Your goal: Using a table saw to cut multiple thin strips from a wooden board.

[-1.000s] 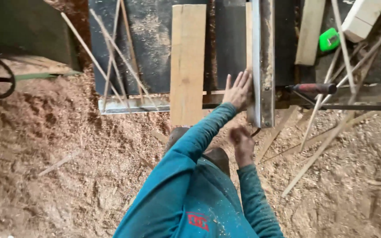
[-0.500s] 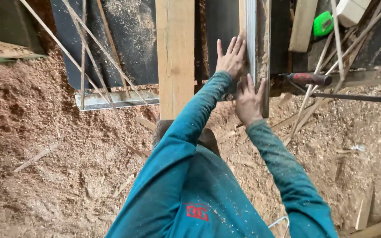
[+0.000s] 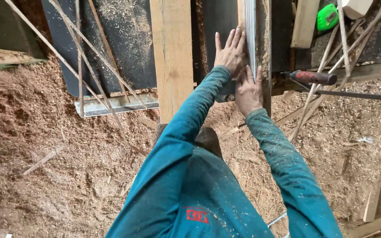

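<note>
My left hand [image 3: 230,50] lies flat, fingers spread, on a narrow wooden strip [image 3: 240,13] beside an upright metal fence [image 3: 251,31] on the dark saw table [image 3: 128,48]. My right hand [image 3: 248,90] presses flat just behind it, at the near end of the strip by the table's edge. Both sleeves are teal and dusted with sawdust. A wide pale plank [image 3: 173,53] lies lengthwise on the table to the left of my hands.
Thin wood slivers [image 3: 84,57] lean across the table's left side and right side. A red-handled tool [image 3: 311,77] on a metal rod sticks out at the right. A green tape measure [image 3: 328,16] sits at the back right. Deep sawdust [image 3: 45,154] covers the floor.
Both hands have moved forward along the fence. My right hand came up from below the table edge and now presses on the strip behind my left.
</note>
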